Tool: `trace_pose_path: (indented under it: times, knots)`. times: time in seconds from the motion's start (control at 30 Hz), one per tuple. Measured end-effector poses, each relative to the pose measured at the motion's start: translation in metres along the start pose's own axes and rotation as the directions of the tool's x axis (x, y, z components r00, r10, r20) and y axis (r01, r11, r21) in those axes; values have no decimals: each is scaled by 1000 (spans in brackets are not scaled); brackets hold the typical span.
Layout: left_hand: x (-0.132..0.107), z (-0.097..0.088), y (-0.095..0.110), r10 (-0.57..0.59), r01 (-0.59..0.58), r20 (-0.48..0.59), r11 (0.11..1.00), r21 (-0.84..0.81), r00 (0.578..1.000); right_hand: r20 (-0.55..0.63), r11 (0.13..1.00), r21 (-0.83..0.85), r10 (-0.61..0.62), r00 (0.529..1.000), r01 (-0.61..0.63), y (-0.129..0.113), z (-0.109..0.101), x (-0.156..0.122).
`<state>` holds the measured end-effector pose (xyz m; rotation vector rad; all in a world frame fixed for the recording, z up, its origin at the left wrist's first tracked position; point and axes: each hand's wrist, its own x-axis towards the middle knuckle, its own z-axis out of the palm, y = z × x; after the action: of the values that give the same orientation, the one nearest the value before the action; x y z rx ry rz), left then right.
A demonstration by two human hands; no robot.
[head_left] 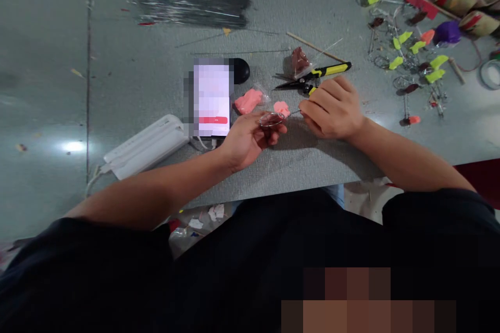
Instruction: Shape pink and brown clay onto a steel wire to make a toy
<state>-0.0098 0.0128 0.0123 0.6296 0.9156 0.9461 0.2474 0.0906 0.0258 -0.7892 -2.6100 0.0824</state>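
Curled palm up, my left hand holds the looped part of a thin metal wire between its fingers. My right hand is closed, its thumb and forefinger pinching the wire's other end. Just behind the wire lie a small pink clay piece and a larger pink clay lump on plastic film. Black and yellow pliers rest beyond my right hand, which partly hides one handle. A brown lump in clear plastic sits against the pliers.
A lit phone stands left of the pink lump, with a white power strip beside it. Straight wires lie bundled at the back. A thin wooden stick is behind the pliers. Wire pieces with coloured clay cover the right side.
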Motion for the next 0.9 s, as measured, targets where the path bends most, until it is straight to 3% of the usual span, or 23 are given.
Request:
trace_pose_path:
  times: [0.23, 0.53, 0.67, 0.8, 0.9]
  knots:
    - [-7, -3, -6, 152, -146, -15, 967, 208, 988, 51, 997, 21, 79, 996, -80, -10, -5, 4]
    - [-3, 2, -7, 179, -153, -58, 940, 305, 982, 21, 977, 126, 171, 985, -172, -25, -3, 6]
    - [-6, 2, -11, 246, -210, -55, 907, 364, 968, 3, 985, 104, 135, 991, -135, -24, 3, 3]
    - [-6, 2, -17, 391, -351, -4, 831, 431, 921, -1, 999, -5, 52, 999, -52, -26, 9, 0]
    - [-6, 1, -21, 448, -413, 35, 788, 456, 893, -67, 994, -105, -14, 998, 7, -28, 13, -2]
